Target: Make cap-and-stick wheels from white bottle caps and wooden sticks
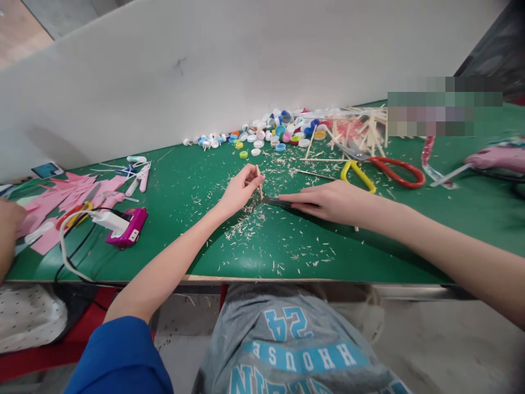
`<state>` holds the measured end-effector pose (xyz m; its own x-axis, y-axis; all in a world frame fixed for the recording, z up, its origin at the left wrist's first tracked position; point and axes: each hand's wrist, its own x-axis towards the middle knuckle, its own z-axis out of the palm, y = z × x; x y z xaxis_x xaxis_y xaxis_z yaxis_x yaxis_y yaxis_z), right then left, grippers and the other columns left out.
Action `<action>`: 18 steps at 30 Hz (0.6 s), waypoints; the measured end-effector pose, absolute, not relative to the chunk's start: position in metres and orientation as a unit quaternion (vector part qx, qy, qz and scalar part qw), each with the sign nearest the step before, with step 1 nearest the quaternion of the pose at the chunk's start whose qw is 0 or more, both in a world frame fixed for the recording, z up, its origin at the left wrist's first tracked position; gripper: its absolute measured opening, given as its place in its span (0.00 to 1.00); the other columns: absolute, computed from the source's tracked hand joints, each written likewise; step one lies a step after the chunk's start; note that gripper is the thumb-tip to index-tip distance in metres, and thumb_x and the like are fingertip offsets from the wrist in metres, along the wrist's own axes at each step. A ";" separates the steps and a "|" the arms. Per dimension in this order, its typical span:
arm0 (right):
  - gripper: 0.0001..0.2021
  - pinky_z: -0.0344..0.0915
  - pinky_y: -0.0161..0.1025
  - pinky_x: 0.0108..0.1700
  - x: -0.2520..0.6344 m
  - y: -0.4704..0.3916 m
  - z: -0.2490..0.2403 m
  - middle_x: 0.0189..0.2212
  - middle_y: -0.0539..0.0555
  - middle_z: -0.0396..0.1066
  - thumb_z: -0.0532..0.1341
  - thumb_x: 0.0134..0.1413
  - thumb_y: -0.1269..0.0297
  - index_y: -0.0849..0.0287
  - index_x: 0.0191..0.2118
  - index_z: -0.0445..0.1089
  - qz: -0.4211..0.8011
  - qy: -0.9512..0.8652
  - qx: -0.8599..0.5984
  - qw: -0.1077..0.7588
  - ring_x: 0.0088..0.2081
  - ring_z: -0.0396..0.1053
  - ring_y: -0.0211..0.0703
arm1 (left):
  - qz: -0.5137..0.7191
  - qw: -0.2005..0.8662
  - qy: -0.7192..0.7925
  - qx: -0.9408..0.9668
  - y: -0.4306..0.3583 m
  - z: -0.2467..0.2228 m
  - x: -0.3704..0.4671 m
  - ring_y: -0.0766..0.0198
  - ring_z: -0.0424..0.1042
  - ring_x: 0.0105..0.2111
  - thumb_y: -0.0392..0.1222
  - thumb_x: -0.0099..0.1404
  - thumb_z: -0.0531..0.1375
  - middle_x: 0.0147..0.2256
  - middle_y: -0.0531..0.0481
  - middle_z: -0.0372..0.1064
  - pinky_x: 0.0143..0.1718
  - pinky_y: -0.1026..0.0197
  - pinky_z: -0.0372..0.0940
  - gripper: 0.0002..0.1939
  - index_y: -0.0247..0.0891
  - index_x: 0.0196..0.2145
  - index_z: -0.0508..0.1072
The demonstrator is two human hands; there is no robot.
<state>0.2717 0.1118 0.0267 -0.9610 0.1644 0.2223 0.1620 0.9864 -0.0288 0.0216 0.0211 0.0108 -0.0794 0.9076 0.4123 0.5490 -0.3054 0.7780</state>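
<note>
Between its fingertips my left hand (241,189) pinches a thin wooden stick (259,180), its lower end at the green table top. My right hand (328,202) is closed around a dark-bladed knife (275,202), most of whose handle is hidden in the palm. The blade tip lies at the stick's lower end; whether they touch I cannot tell. Pale wood shavings (241,227) are scattered around both hands. Just beyond my right hand lie scissors with one yellow and one red handle (400,172).
Bottle caps (281,131) are heaped along the grey wall, beside a pile of wooden sticks (371,137). On the left are pink sheets (53,202), a magenta power adapter (128,227) with cables, and another person's hand (10,219). A pink glue gun (494,158) lies at right.
</note>
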 end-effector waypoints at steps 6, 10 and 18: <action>0.22 0.49 0.32 0.25 0.273 0.116 0.020 0.33 0.48 0.77 0.47 0.73 0.54 0.41 0.65 0.68 -0.015 -0.980 -0.083 0.179 0.26 0.64 0.32 | 0.475 0.188 0.555 0.656 0.021 0.010 0.021 0.64 0.70 0.33 0.59 0.71 0.57 0.32 0.52 0.68 0.39 0.58 0.68 0.17 0.42 0.35 0.64; 0.23 0.47 0.33 0.25 0.273 0.117 0.021 0.32 0.49 0.75 0.47 0.73 0.53 0.42 0.66 0.67 -0.046 -0.974 -0.111 0.193 0.26 0.62 0.33 | 0.481 0.191 0.551 0.655 0.021 0.010 0.021 0.64 0.71 0.33 0.53 0.72 0.57 0.32 0.52 0.68 0.40 0.59 0.68 0.13 0.42 0.36 0.64; 0.24 0.42 0.33 0.23 0.270 0.113 0.023 0.30 0.49 0.70 0.44 0.74 0.54 0.42 0.66 0.67 -0.099 -0.972 -0.108 0.184 0.22 0.50 0.32 | 0.482 0.186 0.551 0.655 0.022 0.010 0.022 0.65 0.71 0.32 0.55 0.72 0.57 0.31 0.53 0.68 0.38 0.60 0.68 0.15 0.42 0.35 0.64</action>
<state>0.2703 0.1131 0.0230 -0.9092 0.1729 0.3788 0.2459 0.9571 0.1532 0.0217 0.0221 0.0101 -0.0721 0.9017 0.4264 0.5430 -0.3231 0.7751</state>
